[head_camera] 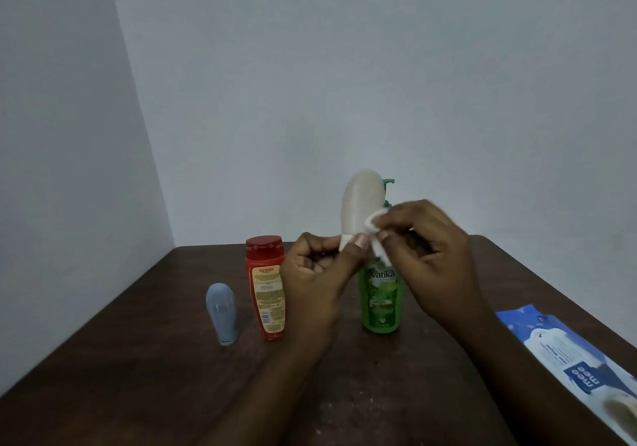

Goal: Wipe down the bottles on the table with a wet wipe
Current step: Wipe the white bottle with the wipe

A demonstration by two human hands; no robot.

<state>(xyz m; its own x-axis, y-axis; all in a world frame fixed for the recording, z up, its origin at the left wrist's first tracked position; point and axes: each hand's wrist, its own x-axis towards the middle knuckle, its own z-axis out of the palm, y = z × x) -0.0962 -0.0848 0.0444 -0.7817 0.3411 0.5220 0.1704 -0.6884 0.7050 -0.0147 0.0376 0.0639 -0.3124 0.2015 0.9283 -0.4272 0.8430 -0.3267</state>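
At frame centre the cream bottle is being held cap-down, the left hand curling round its cap, leaving the body bare for wiping. The right hand is pinching the wet wipe against its side, above the table

Wipes pack right of bottles

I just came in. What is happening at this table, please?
A person is cleaning bottles. The left hand holds a cream plastic bottle, cap downward, above the dark wooden table. The right hand pinches a white wet wipe against the bottle's side. A grey-blue bottle, a red bottle with a red cap and a green pump bottle stand on the table, untouched. A blue and white pack of wipes lies at the table's right edge.
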